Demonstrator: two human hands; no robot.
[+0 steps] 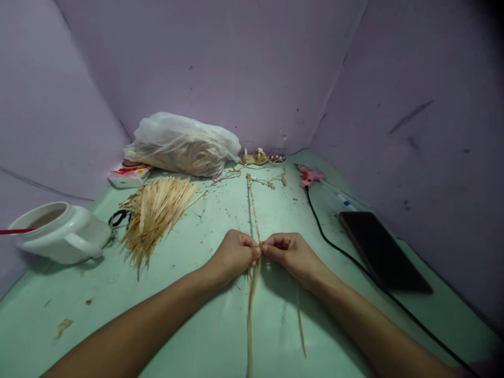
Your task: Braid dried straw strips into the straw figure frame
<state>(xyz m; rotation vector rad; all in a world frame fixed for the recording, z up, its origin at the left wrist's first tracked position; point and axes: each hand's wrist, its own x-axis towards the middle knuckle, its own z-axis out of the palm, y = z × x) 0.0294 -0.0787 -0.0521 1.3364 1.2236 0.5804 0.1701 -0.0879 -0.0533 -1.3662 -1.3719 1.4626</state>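
A thin braided cord (254, 207) of straw-coloured fibre runs from a knotted end far back on the table toward me. At its near end my left hand (236, 254) pinches the strands between thumb and fingers. My right hand (289, 254) closes on the same spot from the right, its fingertips almost touching the left ones. Loose flat strands (252, 315) hang from between the hands toward the front edge. One thin strand (300, 320) trails below my right hand. The exact crossing of fibres under the fingertips is too small to make out.
On the green table (212, 336), a bundle of dry fibre (157, 210), a white pot (63, 231), a small box (129, 176) and a plastic bag (189, 144) are at the left. Rightward are a pink glue gun (311, 176), its black cable (346, 254) and a dark phone (384, 252).
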